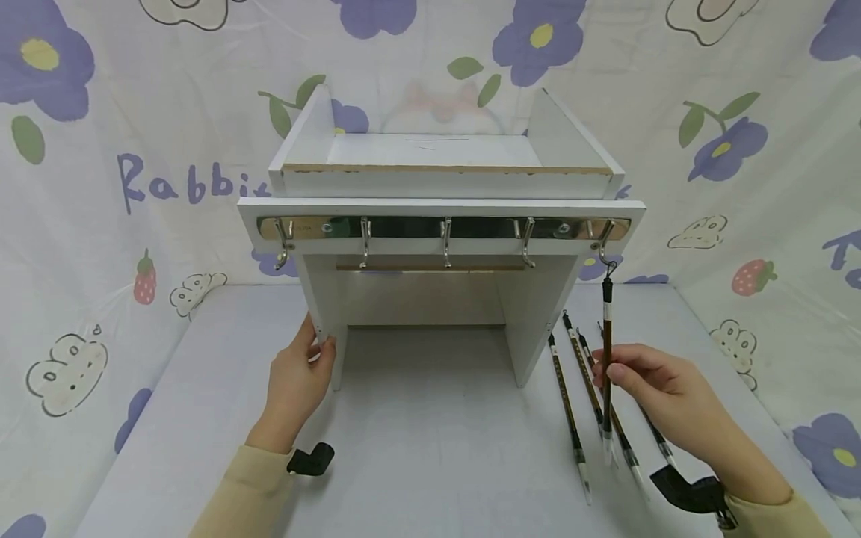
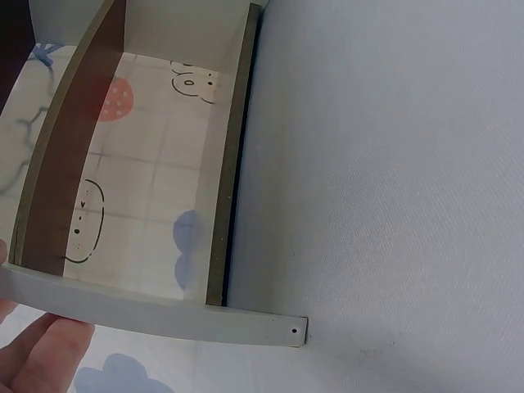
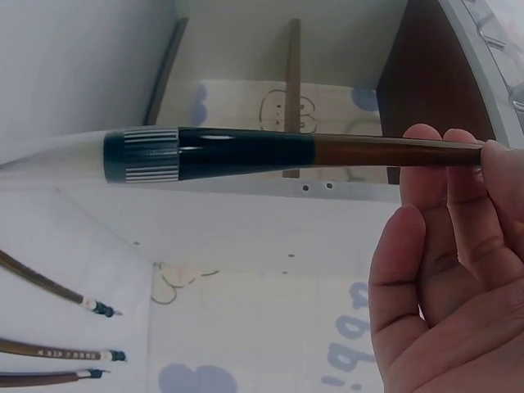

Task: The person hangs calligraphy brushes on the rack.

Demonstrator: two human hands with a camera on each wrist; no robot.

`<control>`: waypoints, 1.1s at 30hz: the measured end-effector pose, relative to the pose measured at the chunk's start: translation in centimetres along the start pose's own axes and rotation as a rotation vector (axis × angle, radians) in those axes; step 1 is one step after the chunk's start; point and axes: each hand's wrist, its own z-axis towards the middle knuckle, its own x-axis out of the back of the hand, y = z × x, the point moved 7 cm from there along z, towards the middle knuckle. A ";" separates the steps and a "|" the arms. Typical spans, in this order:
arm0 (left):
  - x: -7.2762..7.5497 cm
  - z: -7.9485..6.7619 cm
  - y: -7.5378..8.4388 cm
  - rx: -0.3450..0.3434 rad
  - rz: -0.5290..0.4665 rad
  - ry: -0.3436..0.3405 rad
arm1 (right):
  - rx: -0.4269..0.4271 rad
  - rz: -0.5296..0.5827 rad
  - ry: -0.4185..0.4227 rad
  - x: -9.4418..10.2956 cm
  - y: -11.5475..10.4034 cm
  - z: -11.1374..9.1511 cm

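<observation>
A white wooden shelf stands in the middle of the head view, with a row of metal hooks along its front board. My left hand grips the edge of its left side panel, thumb in front; fingertips also show at that panel in the left wrist view. With thumb and fingers, my right hand pinches the brown handle of a calligraphy brush. The brush is upright, white tip down, and its top loop is at the rightmost hook. In the right wrist view, the brush crosses before the shelf.
Several more calligraphy brushes lie on the white tabletop, right of the shelf, partly behind my right hand. A patterned cloth with flowers and rabbits hangs behind and around the sides. The other hooks carry nothing.
</observation>
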 end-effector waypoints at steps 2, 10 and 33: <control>0.0 0.0 0.1 -0.004 0.000 0.001 | 0.001 0.002 0.003 0.1 0.0 0.0; 0.0 -0.1 0.2 -0.007 -0.001 0.003 | -0.011 0.015 0.003 0.3 0.2 -0.1; 0.0 0.1 0.1 0.006 0.009 -0.001 | -0.027 0.172 -0.020 0.6 0.1 -0.1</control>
